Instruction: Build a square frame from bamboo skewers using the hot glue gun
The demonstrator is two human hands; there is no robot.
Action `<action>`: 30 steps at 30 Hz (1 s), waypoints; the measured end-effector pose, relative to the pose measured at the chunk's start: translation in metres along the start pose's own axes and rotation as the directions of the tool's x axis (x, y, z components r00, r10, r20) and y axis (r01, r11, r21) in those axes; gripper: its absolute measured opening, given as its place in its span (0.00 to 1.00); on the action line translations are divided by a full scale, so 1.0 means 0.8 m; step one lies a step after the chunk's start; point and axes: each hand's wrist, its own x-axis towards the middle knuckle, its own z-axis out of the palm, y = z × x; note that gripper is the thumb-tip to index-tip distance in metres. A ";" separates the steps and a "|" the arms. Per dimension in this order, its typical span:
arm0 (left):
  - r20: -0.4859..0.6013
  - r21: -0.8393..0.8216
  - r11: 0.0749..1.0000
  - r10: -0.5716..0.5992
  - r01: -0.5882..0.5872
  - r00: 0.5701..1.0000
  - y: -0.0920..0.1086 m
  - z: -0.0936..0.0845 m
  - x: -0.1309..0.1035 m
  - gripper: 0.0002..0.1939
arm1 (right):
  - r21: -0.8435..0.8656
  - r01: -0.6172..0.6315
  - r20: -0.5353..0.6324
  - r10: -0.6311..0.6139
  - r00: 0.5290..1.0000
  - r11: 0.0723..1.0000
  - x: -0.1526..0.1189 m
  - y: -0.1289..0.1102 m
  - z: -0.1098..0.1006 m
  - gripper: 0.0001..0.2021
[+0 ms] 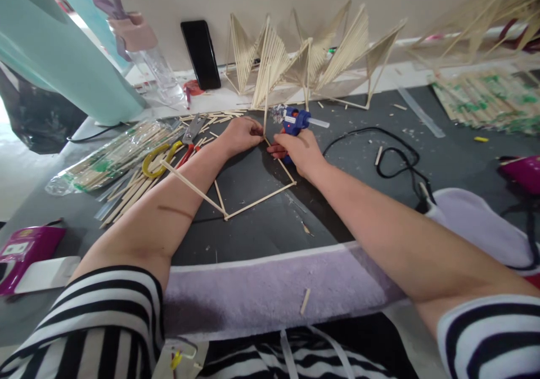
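Note:
A small frame of thin wooden sticks lies on the dark grey table, with one stick slanting up at its near left corner. At its far corner another stick stands upright. My left hand pinches the base of that upright stick. Just to the right, my right hand is wrapped round a blue glue gun, whose clear glue stick pokes out to the right. The gun's tip is near the far corner and is hidden by my fingers.
Folded stick models and a black phone stand at the back. Bagged sticks, yellow-handled scissors and loose sticks lie left. A black cable loops at right. A lilac cloth covers the near edge.

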 end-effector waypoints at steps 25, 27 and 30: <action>0.013 0.075 0.996 -0.058 0.057 0.998 0.006 0.000 0.000 0.13 | -0.044 0.010 0.009 -0.009 1.000 0.999 0.002 0.003 -0.001 0.08; 0.007 0.062 0.995 -0.078 0.077 0.997 0.007 0.000 0.000 0.13 | -0.046 0.010 0.007 -0.009 1.000 0.999 0.002 0.003 0.000 0.08; 0.005 0.055 0.993 -0.103 0.102 0.995 0.008 0.000 -0.001 0.13 | -0.049 0.010 0.003 -0.010 1.000 0.999 0.002 0.003 0.000 0.08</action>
